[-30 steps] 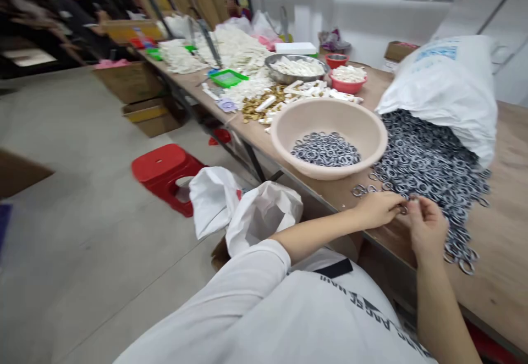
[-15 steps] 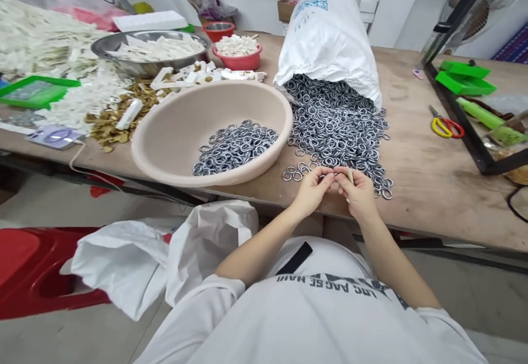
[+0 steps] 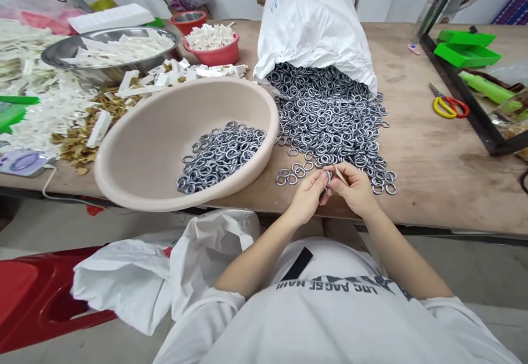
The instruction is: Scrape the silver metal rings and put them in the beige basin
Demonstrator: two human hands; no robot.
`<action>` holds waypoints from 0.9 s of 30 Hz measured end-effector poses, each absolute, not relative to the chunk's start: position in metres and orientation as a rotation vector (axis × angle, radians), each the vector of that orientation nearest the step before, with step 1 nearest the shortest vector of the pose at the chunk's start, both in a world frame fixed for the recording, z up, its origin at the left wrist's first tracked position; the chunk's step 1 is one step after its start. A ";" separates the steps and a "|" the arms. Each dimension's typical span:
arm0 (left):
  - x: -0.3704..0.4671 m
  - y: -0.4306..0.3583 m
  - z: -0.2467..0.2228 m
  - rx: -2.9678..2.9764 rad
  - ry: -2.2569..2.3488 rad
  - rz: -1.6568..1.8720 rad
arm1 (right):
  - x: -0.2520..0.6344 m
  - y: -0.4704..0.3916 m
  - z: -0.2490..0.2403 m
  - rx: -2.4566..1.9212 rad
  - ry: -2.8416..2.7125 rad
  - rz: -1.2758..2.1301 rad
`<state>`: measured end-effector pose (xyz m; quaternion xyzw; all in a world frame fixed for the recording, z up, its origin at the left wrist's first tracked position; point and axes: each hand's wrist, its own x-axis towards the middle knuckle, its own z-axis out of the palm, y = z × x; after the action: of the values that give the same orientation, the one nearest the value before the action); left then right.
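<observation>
Left hand (image 3: 306, 196): mine, fingertips closed on a dark metal ring (image 3: 328, 177), which showed upright between my two hands near the front of the bench (image 3: 433, 180).
Right hand (image 3: 358, 189): mine, facing the left, fingers pinching a pale, slender piece (image 3: 340, 176); what it was, I could not tell.
Change: the pale piece had swung from nearly upright to a slant, and the ring had come into plainer view at my left fingertips.
Meaning: in my judgement, both hands were working closely around that one ring; whether the pale piece touched it, I could not tell.
Loose rings (image 3: 292, 173): a few lay flat on the bench, just beside my left hand.
Ring pile (image 3: 325, 119): spread beyond my hands, spilling from the mouth of a white sack (image 3: 315, 28).
Basin (image 3: 138, 138): beige, wide, to the left of the pile, a smaller heap of rings (image 3: 223, 155) inside.
Scissors (image 3: 447, 109): red and yellow handled, lying to the right, well apart from my hands.
</observation>
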<state>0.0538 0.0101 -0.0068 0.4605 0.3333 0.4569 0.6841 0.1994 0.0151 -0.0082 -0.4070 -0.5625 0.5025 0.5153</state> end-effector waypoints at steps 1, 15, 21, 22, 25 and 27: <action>0.054 0.011 -0.008 1.039 0.761 1.029 | 0.199 0.016 -0.009 -0.969 -1.353 1.221; 0.051 0.017 -0.025 0.891 0.788 1.070 | 0.211 0.002 -0.010 -1.196 -1.941 0.453; 0.049 0.017 -0.026 0.884 0.812 1.059 | 0.211 0.003 -0.012 -1.190 -1.986 0.412; 0.049 0.016 -0.025 0.886 0.814 1.055 | 0.211 0.004 -0.012 -1.189 -1.991 0.429; 0.046 0.014 -0.022 0.951 0.766 0.995 | 0.213 0.008 -0.011 -1.260 -1.944 0.522; 0.044 0.012 -0.019 1.007 0.686 0.933 | 0.214 0.011 -0.010 -1.365 -1.827 0.577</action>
<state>0.0445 0.0123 -0.0189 0.4555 0.3103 0.4221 0.7198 0.2140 0.0110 -0.0104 -0.5356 -0.7169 0.2265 0.3845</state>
